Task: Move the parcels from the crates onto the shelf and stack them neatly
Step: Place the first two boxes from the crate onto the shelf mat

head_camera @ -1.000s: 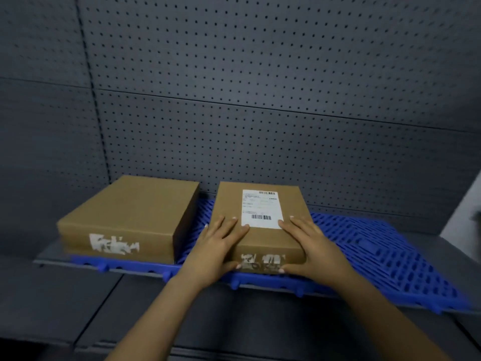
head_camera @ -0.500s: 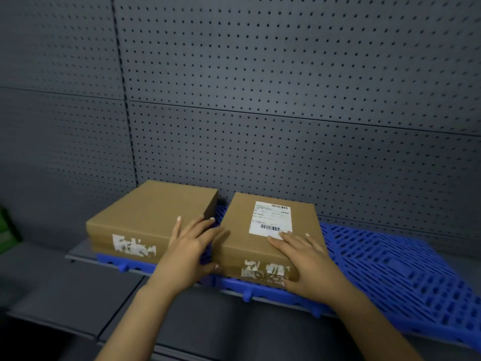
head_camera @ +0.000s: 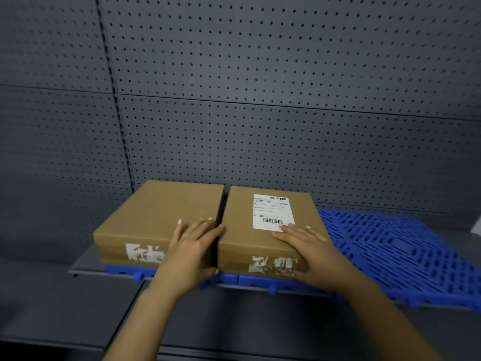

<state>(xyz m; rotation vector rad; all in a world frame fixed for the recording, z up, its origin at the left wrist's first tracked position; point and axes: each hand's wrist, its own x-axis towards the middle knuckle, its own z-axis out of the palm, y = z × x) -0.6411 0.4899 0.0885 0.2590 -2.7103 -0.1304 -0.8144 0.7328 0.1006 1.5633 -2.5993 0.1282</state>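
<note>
1. Nearest the camera, two bare forearms reach forward over a dark grey surface (head_camera: 78,308) towards a shelf (head_camera: 86,268).
2. The left hand (head_camera: 194,252) lies across the near right corner of a plain brown parcel (head_camera: 161,212). Its fingers (head_camera: 200,230) are straight and spread flat on the parcel's top, gripping nothing. The thumb drops down the front, at the seam between the two parcels.
3. The right hand (head_camera: 309,254) rests on top of a second brown parcel (head_camera: 242,230), near its front right corner. Its fingers (head_camera: 289,231) are also flat and released, with the tips touching the lower edge of a white shipping label (head_camera: 272,212). The right thumb is hidden, so its position cannot be told.
4. Both parcels lie flat, side by side, on a blue slotted plastic mat (head_camera: 390,246) that covers the shelf. Their front faces line up and carry torn white label remains. Only a thin dark line separates them; they appear to touch, though the shadow makes this uncertain.
5. The labelled parcel is on the right and the plain one on the left. The mat stretches on to the right of them.
6. Behind everything stands a dark grey perforated back panel (head_camera: 260,100), with both parcels close against it.
</note>
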